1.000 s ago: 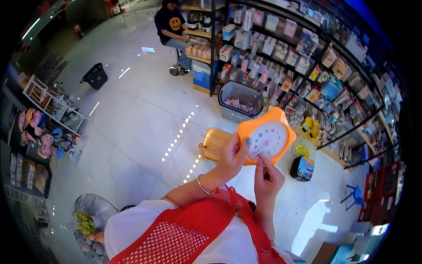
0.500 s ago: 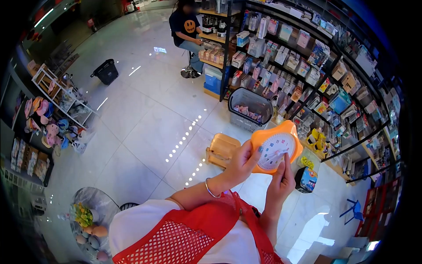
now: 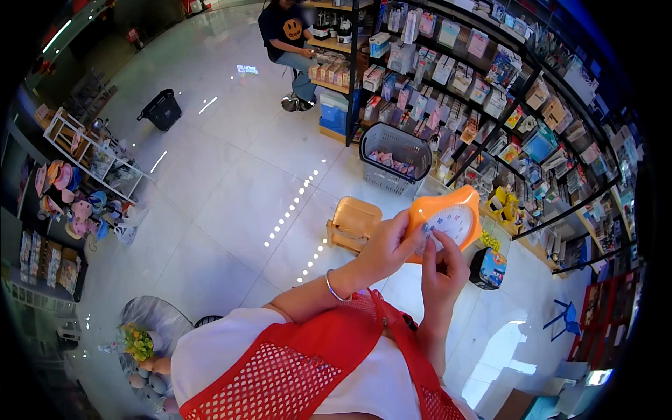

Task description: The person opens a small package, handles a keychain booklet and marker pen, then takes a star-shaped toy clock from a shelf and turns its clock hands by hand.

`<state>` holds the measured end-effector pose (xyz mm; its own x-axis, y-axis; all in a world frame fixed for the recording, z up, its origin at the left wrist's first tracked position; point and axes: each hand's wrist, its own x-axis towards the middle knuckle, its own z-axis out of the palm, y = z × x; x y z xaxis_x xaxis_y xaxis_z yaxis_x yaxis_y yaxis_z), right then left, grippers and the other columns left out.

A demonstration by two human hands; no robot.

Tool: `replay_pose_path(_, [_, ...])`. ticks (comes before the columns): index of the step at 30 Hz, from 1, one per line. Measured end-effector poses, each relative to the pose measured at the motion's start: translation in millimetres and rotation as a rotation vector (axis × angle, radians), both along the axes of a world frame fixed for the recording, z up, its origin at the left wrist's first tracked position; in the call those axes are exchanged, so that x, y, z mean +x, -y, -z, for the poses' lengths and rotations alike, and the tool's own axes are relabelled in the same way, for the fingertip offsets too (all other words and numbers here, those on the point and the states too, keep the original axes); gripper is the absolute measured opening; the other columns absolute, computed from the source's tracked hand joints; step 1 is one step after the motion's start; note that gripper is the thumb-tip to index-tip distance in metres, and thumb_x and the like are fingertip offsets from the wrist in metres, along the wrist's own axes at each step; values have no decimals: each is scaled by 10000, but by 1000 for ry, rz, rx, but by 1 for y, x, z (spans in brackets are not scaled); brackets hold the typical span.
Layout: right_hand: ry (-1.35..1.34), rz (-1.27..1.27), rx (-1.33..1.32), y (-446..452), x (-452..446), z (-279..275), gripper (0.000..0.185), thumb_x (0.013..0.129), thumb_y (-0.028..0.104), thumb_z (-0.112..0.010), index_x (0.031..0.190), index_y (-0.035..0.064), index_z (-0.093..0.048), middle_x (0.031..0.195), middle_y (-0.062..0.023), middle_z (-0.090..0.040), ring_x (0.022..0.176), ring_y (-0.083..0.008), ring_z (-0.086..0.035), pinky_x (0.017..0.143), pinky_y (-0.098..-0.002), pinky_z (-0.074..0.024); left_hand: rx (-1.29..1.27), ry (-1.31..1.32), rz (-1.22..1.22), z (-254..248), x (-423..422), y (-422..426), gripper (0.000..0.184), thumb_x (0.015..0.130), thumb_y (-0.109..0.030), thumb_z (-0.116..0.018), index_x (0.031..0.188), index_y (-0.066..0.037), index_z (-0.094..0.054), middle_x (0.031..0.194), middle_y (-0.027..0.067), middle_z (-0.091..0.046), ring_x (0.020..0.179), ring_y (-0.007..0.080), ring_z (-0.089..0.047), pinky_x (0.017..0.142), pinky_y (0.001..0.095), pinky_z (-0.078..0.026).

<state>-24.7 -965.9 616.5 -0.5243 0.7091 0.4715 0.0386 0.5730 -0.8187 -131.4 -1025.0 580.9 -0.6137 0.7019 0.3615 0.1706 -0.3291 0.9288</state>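
An orange toy clock (image 3: 456, 218) with a white numbered dial is held up in front of my chest, its face tilted. My left hand (image 3: 392, 241) grips its left edge, with the thumb on the front of the dial. Against the dial's lower left part, my right hand (image 3: 444, 264) has its thumb and index finger close together; they cover the clock's centre and pointers, so what they pinch is too small to make out.
A wooden stool (image 3: 355, 222) stands beyond my left hand, with a grey basket (image 3: 395, 157) of small packages behind it. Stocked shelves (image 3: 455, 77) run along the right. A person (image 3: 288, 42) sits at the back. A round table (image 3: 168, 325) is at lower left.
The clock has tilted so its dial looks flatter. My right fingers have moved from the dial's right side to its lower left, near my left thumb.
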Motion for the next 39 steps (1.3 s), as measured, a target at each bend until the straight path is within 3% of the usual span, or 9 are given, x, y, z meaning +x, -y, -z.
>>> replay_pose_path(12, [24, -33, 98, 4, -3, 8, 160, 753, -23, -673, 906, 8, -639, 497, 11, -423, 421, -31, -359, 415, -182, -273, 89, 11, -123, 0, -3, -4, 265, 920, -222, -504, 1004, 29, -525, 615, 35, -521, 528, 61, -453, 456, 235, -347])
replay_pose_path(20, [37, 0, 3, 8, -1, 4, 133, 744, -47, -654, 863, 9, -632, 504, 48, -359, 437, -3, -319, 414, -172, -250, 97, 24, -126, 3, -5, 0, 246, 920, -216, -501, 977, 23, -512, 634, 38, -518, 526, 58, -436, 458, 228, -339])
replay_pose_path(29, [-55, 52, -89, -5, 5, 14, 256, 753, -33, -661, 994, 19, -591, 511, 63, -404, 452, 13, -317, 426, -161, -219, 182, 58, -120, 7, -4, 0, 255, 926, -212, -495, 1012, 28, -498, 672, 20, -522, 552, 36, -434, 470, 216, -347])
replay_pose_path(33, [-53, 68, -165, -11, 10, 15, 168, 754, -23, -677, 917, 0, -643, 528, 68, -402, 461, 9, -314, 430, -167, -214, 222, 127, -95, -4, -3, 4, 244, 930, -200, -484, 1026, 24, -495, 706, 12, -527, 582, 27, -439, 483, 209, -352])
replay_pose_path(39, [-90, 204, 45, -27, 11, 18, 108, 744, -7, -696, 850, -4, -675, 532, 66, -399, 480, -9, -306, 440, -172, -213, 99, 76, -76, -3, -7, 9, 231, 931, -198, -488, 1035, 8, -491, 749, -1, -503, 627, 14, -436, 514, 187, -352])
